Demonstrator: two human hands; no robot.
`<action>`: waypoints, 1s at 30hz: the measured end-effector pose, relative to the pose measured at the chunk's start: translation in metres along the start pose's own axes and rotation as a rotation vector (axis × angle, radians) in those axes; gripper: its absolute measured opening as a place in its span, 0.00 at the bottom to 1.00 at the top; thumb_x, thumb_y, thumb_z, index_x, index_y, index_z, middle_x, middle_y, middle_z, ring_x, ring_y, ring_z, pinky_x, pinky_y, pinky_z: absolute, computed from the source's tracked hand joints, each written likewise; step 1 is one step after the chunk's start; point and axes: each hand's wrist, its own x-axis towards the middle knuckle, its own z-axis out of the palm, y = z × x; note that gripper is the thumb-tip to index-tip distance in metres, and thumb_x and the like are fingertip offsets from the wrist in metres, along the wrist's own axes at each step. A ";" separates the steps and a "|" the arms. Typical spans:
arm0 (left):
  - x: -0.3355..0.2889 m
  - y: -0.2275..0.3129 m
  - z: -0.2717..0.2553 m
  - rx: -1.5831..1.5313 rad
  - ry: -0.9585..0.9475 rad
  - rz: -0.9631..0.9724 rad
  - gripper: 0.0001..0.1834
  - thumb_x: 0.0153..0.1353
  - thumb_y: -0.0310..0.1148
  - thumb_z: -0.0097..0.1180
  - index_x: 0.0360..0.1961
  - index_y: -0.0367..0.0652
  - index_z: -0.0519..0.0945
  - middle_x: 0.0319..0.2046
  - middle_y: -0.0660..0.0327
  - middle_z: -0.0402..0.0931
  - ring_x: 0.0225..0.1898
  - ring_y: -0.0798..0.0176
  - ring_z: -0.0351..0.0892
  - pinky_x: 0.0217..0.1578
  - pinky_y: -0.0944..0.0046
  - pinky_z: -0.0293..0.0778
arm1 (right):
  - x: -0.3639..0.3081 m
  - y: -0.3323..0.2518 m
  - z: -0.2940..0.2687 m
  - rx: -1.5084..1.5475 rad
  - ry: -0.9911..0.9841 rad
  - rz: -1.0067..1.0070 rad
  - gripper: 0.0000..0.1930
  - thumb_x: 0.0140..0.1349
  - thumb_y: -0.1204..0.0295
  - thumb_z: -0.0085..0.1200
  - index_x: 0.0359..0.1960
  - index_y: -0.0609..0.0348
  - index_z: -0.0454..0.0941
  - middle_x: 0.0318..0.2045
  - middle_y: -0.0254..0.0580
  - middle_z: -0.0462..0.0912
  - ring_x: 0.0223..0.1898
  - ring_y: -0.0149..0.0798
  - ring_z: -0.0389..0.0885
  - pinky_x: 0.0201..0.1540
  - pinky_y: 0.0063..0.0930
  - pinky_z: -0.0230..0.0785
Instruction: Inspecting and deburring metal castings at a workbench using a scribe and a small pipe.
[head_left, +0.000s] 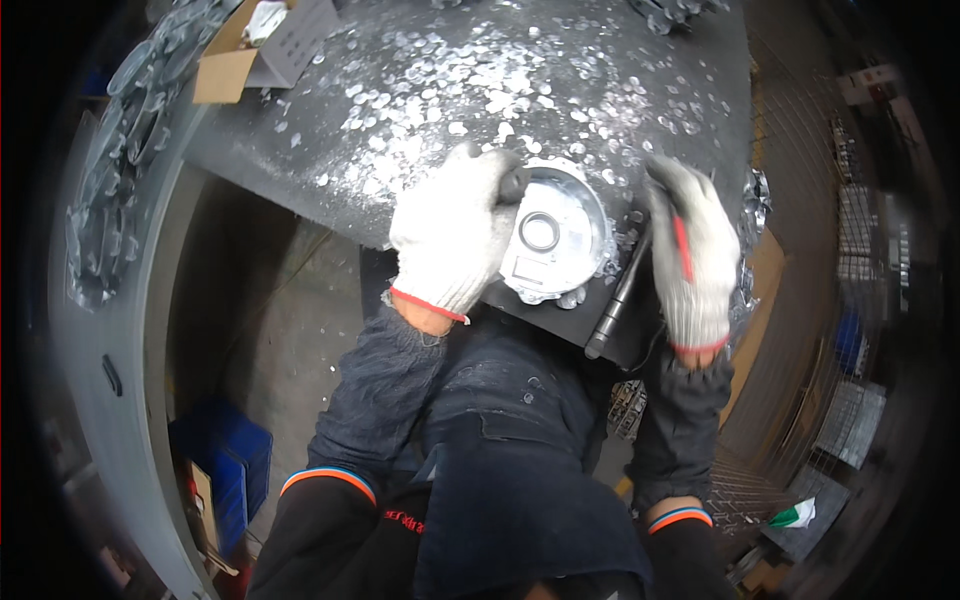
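Observation:
A round, silvery metal casting (590,222) with a raised rim and a ring-shaped hub lies at the table's near edge. My left hand (450,230), in a white knit glove with a dark grip side, is closed at the casting's left rim. To the right of the casting is my right hand (696,255), gloved the same way. Its curled fingers are slightly blurred, and what they hold is hidden. A narrow red strip shows along that glove. Between the right hand and the casting, a dark pen-shaped tool (617,305) with metal rings slants over the table edge.
Many small shiny metal flakes (500,85) cover the dark table (270,150). An open cardboard box (285,50) stands at the far left. More castings (105,240) are piled along the left side. A blue bin (225,470) sits low on the left. Wire mesh (800,190) runs along the right.

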 end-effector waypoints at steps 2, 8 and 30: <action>0.002 0.005 0.005 0.011 -0.018 0.001 0.15 0.65 0.36 0.67 0.52 0.50 0.89 0.40 0.51 0.88 0.46 0.46 0.89 0.48 0.52 0.84 | 0.011 0.035 0.004 -0.272 -0.079 -0.121 0.20 0.73 0.69 0.58 0.66 0.50 0.80 0.61 0.50 0.85 0.59 0.55 0.85 0.59 0.46 0.80; 0.001 0.009 0.008 0.051 -0.012 -0.037 0.13 0.65 0.31 0.64 0.50 0.48 0.88 0.37 0.51 0.86 0.41 0.44 0.87 0.45 0.51 0.82 | 0.005 0.043 0.011 -0.361 0.023 -0.148 0.28 0.68 0.75 0.59 0.71 0.50 0.76 0.60 0.55 0.83 0.52 0.55 0.86 0.53 0.46 0.82; -0.038 0.048 -0.041 0.365 -0.430 0.345 0.22 0.50 0.31 0.77 0.48 0.58 0.89 0.47 0.54 0.83 0.38 0.48 0.89 0.39 0.53 0.84 | -0.102 -0.047 0.003 -0.468 -0.310 0.360 0.19 0.66 0.65 0.60 0.59 0.49 0.79 0.29 0.38 0.77 0.21 0.40 0.86 0.22 0.42 0.76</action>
